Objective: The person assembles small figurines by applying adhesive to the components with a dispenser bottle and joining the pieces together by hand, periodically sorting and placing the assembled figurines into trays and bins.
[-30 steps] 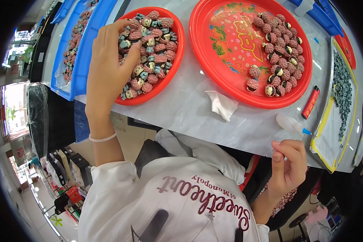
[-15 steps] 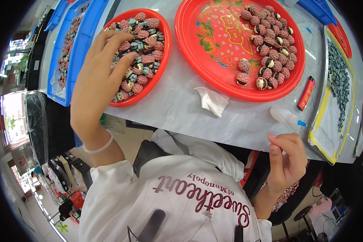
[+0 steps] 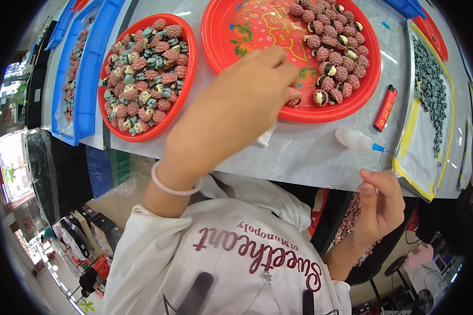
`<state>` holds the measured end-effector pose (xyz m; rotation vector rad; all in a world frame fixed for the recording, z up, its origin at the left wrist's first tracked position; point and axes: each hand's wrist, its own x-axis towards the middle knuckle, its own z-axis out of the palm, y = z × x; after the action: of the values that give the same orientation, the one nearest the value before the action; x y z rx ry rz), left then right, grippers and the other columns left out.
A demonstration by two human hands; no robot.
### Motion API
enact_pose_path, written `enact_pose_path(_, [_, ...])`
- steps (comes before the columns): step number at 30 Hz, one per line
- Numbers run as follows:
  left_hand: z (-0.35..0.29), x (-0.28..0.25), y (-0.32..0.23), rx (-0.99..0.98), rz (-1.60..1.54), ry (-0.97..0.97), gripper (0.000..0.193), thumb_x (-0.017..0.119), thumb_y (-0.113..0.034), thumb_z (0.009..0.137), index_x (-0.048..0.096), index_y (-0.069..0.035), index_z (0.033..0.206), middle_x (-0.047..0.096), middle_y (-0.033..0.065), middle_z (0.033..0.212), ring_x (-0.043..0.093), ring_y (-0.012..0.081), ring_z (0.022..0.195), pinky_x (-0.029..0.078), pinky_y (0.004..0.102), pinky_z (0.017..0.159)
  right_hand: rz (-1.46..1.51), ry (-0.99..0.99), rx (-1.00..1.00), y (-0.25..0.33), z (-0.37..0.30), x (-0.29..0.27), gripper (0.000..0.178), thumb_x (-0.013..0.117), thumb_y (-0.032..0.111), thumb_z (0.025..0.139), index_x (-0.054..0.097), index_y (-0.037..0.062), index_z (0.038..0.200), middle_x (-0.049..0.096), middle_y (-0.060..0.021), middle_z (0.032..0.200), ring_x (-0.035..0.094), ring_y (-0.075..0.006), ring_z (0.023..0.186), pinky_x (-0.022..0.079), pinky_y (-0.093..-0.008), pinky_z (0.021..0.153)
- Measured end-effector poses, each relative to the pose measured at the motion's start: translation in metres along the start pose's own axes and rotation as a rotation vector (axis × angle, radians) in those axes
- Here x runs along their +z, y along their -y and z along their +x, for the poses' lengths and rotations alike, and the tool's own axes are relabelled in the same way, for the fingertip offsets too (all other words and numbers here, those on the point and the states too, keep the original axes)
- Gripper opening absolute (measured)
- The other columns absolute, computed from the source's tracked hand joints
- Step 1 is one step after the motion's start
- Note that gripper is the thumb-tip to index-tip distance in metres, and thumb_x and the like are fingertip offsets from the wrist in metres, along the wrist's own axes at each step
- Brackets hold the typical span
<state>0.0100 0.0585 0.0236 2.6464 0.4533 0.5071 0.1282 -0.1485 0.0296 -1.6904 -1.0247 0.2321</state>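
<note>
My left hand (image 3: 247, 94) reaches across to the large red tray (image 3: 212, 39), fingers curled together. Its thumb tip is right at a small pink ridged piece (image 3: 295, 102) on the tray's near side; whether anything is between the fingers is hidden. Beside it lie many pink ridged pieces (image 3: 347, 62), shell-like with black and cream middles, heaped on the tray's right half. At the table's front edge, my right hand (image 3: 379, 207) is closed with thumb and forefinger pinched together; I cannot make out anything in them. To the left, a smaller red tray (image 3: 191, 63) is full of pink, blue-grey and cream pieces.
A blue bin (image 3: 89, 79) with more pieces stands far left. Right of the large tray lie a red lighter (image 3: 386, 108) and a white squeeze bottle (image 3: 355, 139) with a blue tip. Beyond them is a yellow-edged tray (image 3: 404, 142) of dark pieces. White tissue (image 3: 266, 137) shows below my left wrist.
My left hand has left the smaller tray and swung right over the large one. My right hand stays pinched near the table edge. The whole view has shifted slightly.
</note>
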Motion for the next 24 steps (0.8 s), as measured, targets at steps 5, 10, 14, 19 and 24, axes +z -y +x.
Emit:
enact_pose_path(5, [0.002,-0.028,0.003,-0.191,-0.316,0.232,0.012,0.056,-0.007,0.074,0.052,0.001,0.082,0.053,0.0070,0.077,0.054,0.0152,0.071,0.044,0.0251,0.065,-0.034,-0.020,0.025,-0.006,0.004,-0.010,0.013,0.058,-0.003,0.069,0.058,-0.0059,0.081,0.055,-0.0089,0.067,0.044,-0.0124,0.057,0.032,-0.0208,0.052])
enact_pose_path(10, [0.003,-0.027,0.001,-0.203,-0.465,0.057,0.011,0.051,-0.007,0.079,0.053,0.003,0.085,0.057,0.0060,0.079,0.054,0.0111,0.073,0.045,0.0219,0.065,0.014,-0.138,0.063,-0.004,0.019,0.010,0.019,0.060,-0.002,0.068,0.058,-0.0053,0.087,0.056,-0.0088,0.074,0.046,-0.0143,0.063,0.036,-0.0222,0.060])
enact_pose_path(14, [-0.010,-0.011,-0.018,-0.261,-1.195,0.005,0.020,0.052,-0.015,0.082,0.052,0.003,0.091,0.055,0.0124,0.092,0.056,0.0140,0.076,0.046,0.0219,0.065,-0.050,0.096,0.082,-0.013,0.023,0.023,0.026,0.062,0.001,0.067,0.056,-0.0044,0.091,0.057,-0.0080,0.082,0.050,-0.0159,0.071,0.039,-0.0242,0.067])
enact_pose_path(19, [-0.031,0.014,-0.036,-0.332,-1.641,0.020,0.031,0.064,-0.018,0.074,0.049,0.000,0.095,0.052,0.0130,0.092,0.056,0.0184,0.080,0.048,0.0244,0.064,0.221,0.107,0.241,-0.005,0.016,0.026,0.037,0.063,0.008,0.071,0.047,-0.0046,0.102,0.056,-0.0112,0.085,0.052,-0.0153,0.073,0.040,-0.0235,0.068])
enact_pose_path(24, [-0.030,0.018,-0.050,-0.482,-1.670,-0.007,0.027,0.064,-0.012,0.073,0.048,-0.001,0.091,0.052,0.0119,0.091,0.056,0.0177,0.081,0.047,0.0241,0.064,0.328,-0.096,0.312,-0.003,0.015,0.008,0.047,0.063,0.027,0.074,0.043,-0.0038,0.104,0.055,-0.0119,0.082,0.053,-0.0140,0.065,0.042,-0.0225,0.056])
